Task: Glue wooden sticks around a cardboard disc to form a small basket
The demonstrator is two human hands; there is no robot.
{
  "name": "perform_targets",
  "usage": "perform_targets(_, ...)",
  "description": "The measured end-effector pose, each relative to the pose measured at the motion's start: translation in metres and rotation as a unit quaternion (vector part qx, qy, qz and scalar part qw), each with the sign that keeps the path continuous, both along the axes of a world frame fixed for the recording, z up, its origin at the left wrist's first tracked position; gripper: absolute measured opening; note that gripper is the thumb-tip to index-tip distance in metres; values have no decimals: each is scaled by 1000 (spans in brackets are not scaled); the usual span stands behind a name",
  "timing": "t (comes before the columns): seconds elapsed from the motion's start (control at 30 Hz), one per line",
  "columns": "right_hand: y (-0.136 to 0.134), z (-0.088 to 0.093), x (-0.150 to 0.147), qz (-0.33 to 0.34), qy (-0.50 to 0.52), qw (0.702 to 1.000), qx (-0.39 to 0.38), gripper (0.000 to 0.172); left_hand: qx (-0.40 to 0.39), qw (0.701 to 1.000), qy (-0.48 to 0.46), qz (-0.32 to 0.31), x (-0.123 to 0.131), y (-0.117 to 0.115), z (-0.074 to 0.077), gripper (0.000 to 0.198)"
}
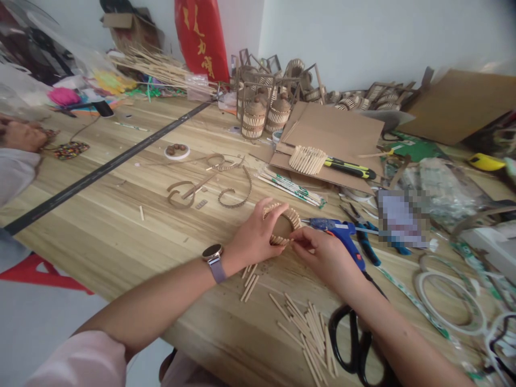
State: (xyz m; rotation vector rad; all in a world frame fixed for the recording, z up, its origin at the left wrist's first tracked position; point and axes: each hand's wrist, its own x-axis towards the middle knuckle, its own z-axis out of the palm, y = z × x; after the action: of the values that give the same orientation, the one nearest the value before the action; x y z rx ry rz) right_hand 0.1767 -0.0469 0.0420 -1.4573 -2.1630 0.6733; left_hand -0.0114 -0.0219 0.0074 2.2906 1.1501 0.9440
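While left hand (252, 234) grips ribbed wooden ring (295, 215), right hand (322, 252) meets its rim, hold unclear; red banner (215, 32): gold characters (200, 45).

1. Pale, plain walls (374, 37) meet at a corner — a faint vertical line toward the top centre.
2. Wide wood-grain table (149, 242), crossed diagonally by a black strip (116, 158).
3. Light grey floor (36, 306) at lower left.
4. Soft, even light — gently diffuse.
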Motion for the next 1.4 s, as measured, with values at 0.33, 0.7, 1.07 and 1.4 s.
perform_targets(0.33, -2, -7, -1, 13, -20, 998, 63, 8, -1, 1000, 6, 3, 0, 1, -1, 90)
perform_targets(0.7, -3, -12, -3, 16, -13, 996, 85, 7, -1, 1000, 7, -9, -1, 1, 1, 91)
perform_targets(1.07, -6, -10, -4, 10, -42, 995, 90, 12, -19, 1000, -3, -7, -1, 0, 2, 93)
perform_targets(1.4, -4, 21, 52, -139, -145, 974, 107, 25, -17, 1000, -13, -5, -4, -3, 6, 96)
